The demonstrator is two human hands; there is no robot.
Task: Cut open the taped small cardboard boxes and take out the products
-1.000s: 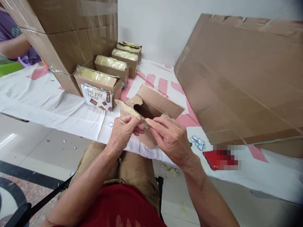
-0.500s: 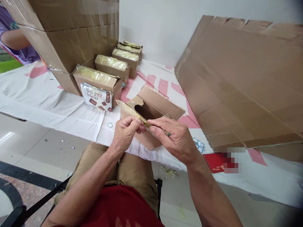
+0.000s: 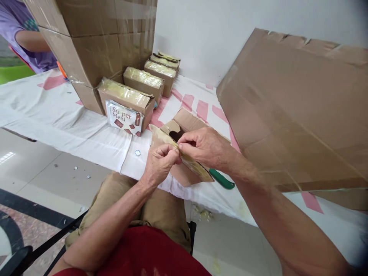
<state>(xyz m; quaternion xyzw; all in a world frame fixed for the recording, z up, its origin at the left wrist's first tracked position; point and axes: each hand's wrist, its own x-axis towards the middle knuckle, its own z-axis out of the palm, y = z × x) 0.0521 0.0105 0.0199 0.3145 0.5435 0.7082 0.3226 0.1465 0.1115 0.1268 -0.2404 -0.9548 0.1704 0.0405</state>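
In front of me an open cardboard box stands near the table's edge, one flap tilted towards me. Yellowish tape runs along that flap. My left hand is closed in a pinch at the flap's taped edge. Right beside it, my right hand pinches the same edge with thumb and forefinger; the fingertips of both hands nearly meet. Whether cardboard or only tape lies between them is hard to see. A green handle lies on the table under my right forearm, its other end hidden by the box.
Several taped boxes stand in a row at left, a "Super Meal" pouch against the nearest. Behind rise stacked cartons. A large cardboard sheet leans at right. Another person's arm shows far left.
My right hand has shifted up and forward to the flap's edge beside my left. The green handle, earlier only a speck by my right hand, now lies on the table. The view has shifted slightly.
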